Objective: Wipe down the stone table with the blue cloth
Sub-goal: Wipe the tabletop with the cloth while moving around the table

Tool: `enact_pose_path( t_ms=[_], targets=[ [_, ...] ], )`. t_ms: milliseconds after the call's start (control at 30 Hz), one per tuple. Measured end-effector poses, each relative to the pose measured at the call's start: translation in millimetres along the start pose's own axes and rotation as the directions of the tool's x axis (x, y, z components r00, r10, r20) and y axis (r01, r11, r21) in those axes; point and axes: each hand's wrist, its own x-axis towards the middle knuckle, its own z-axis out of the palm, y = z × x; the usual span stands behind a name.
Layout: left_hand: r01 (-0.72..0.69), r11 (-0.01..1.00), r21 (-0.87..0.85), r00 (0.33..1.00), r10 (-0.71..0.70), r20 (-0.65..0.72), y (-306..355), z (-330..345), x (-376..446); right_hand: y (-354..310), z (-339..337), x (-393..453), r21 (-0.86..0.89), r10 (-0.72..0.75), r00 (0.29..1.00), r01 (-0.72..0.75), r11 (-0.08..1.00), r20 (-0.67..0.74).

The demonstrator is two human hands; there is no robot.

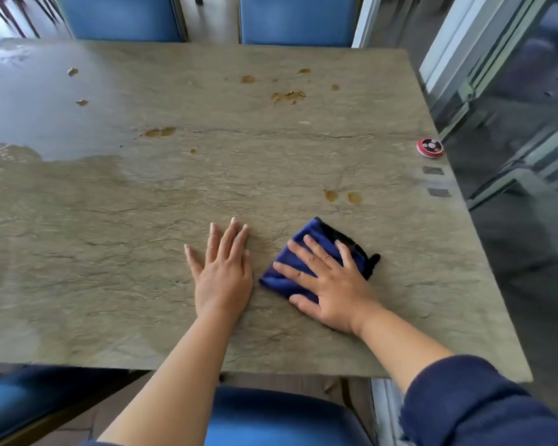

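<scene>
Right hand (331, 286) presses flat on the blue cloth (316, 252) near the stone table (142, 220) edge, left hand (223, 272) spread empty; 2 brown spills (342, 196) just beyond risk smearing.

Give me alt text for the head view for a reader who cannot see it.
The right hand presses a folded blue cloth flat on a grey-green stone table, with the left hand resting open beside it. Brown spill spots dot the far half; a round red call button sits at the right edge.
</scene>
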Motion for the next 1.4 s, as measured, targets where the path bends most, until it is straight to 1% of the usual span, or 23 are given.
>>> enact_pose_path(
  t_ms=[67, 133, 200, 267, 367, 467, 567, 633, 700, 733, 767, 800, 833, 867, 900, 933, 967, 1033, 1100, 1200, 1233, 1300, 1400],
  targets=[
    [0.008, 1.000, 0.023, 1.000, -0.007, -0.010, 1, 2, -1, 10, -3, 23, -0.004, 0.203, 0.978, -0.203, 0.979, -0.054],
    [0.012, 0.999, 0.043, 1.000, -0.012, -0.014, 0, 3, 0, 14, -4, 57, 0.029, 0.364, 0.931, -0.363, 0.931, -0.040],
    [0.001, 0.998, 0.056, 1.000, 0.000, -0.021, 0, 3, 0, 17, -7, 95, 0.031, 0.455, 0.890, -0.456, 0.889, 0.032],
    [-0.006, 0.998, 0.055, 1.000, 0.007, -0.017, -1, 3, 0, 13, -12, 126, 0.020, 0.486, 0.871, -0.488, 0.873, 0.070],
    [-0.002, 0.999, 0.054, 1.000, 0.004, -0.030, -2, 4, 2, -4, -9, 127, 0.034, 0.426, 0.901, -0.430, 0.902, 0.087],
    [-0.006, 0.999, 0.042, 1.000, 0.007, -0.029, -1, 4, 2, -19, -5, 77, 0.052, 0.282, 0.959, -0.282, 0.958, 0.003],
    [-0.006, 1.000, 0.020, 1.000, 0.006, -0.022, -1, 3, 3, -21, -5, 32, 0.081, 0.175, 0.985, -0.175, 0.981, 0.006],
    [0.047, 0.997, -0.063, 0.998, -0.049, -0.025, 0, -1, 6, -12, -12, 19, 0.196, 0.119, 0.993, -0.113, 0.974, -0.018],
    [0.112, 0.972, -0.206, 0.991, -0.125, -0.050, 11, -6, 9, 8, -21, 13, 0.295, 0.165, 0.973, -0.113, 0.949, -0.159],
    [0.058, 0.968, -0.244, 0.993, -0.080, -0.083, 22, -8, 7, 22, -24, 10, 0.301, 0.247, 0.943, -0.174, 0.937, -0.223],
    [-0.068, 0.971, -0.229, 0.992, 0.042, -0.116, 38, -6, 3, 36, -25, 7, 0.309, 0.344, 0.905, -0.262, 0.914, -0.251],
    [-0.212, 0.961, -0.179, 0.975, 0.194, -0.112, 56, 0, -3, 49, -27, 1, 0.313, 0.443, 0.865, -0.363, 0.878, -0.238],
    [-0.325, 0.937, -0.125, 0.946, 0.320, -0.058, 75, 10, -11, 61, -27, -6, 0.301, 0.528, 0.818, -0.456, 0.838, -0.230],
    [-0.379, 0.923, -0.071, 0.925, 0.381, 0.013, 91, 22, -18, 71, -27, -16, 0.274, 0.604, 0.770, -0.547, 0.791, -0.208],
    [-0.371, 0.928, -0.016, 0.926, 0.371, 0.066, 103, 33, -22, 81, -24, -26, 0.242, 0.666, 0.724, -0.624, 0.743, -0.181],
    [-0.333, 0.942, 0.034, 0.941, 0.329, 0.080, 111, 42, -20, 88, -22, -37, 0.204, 0.706, 0.689, -0.676, 0.708, -0.164],
    [-0.301, 0.950, 0.079, 0.952, 0.295, 0.077, 117, 47, -11, 94, -19, -47, 0.167, 0.723, 0.672, -0.703, 0.691, -0.162],
    [-0.278, 0.948, 0.152, 0.959, 0.265, 0.101, 126, 52, 20, 101, -14, -60, 0.122, 0.717, 0.681, -0.707, 0.697, -0.150],
    [-0.259, 0.951, 0.167, 0.961, 0.237, 0.142, 142, 53, 60, 104, -11, -59, 0.118, 0.709, 0.688, -0.700, 0.705, -0.155],
    [-0.312, 0.937, 0.155, 0.937, 0.277, 0.214, 178, 59, 94, 104, -8, -52, 0.147, 0.736, 0.647, -0.723, 0.675, -0.198],
    [-0.366, 0.919, 0.147, 0.916, 0.328, 0.232, 188, 63, 93, 105, -7, -52, 0.168, 0.742, 0.635, -0.725, 0.668, -0.213],
    [-0.516, 0.847, 0.130, 0.842, 0.473, 0.258, 194, 66, 76, 106, -5, -51, 0.240, 0.755, 0.611, -0.716, 0.655, -0.240],
    [-0.721, 0.688, 0.079, 0.681, 0.683, 0.264, 170, 57, 24, 106, -5, -52, 0.335, 0.779, 0.556, -0.703, 0.627, -0.290]
  ],
)
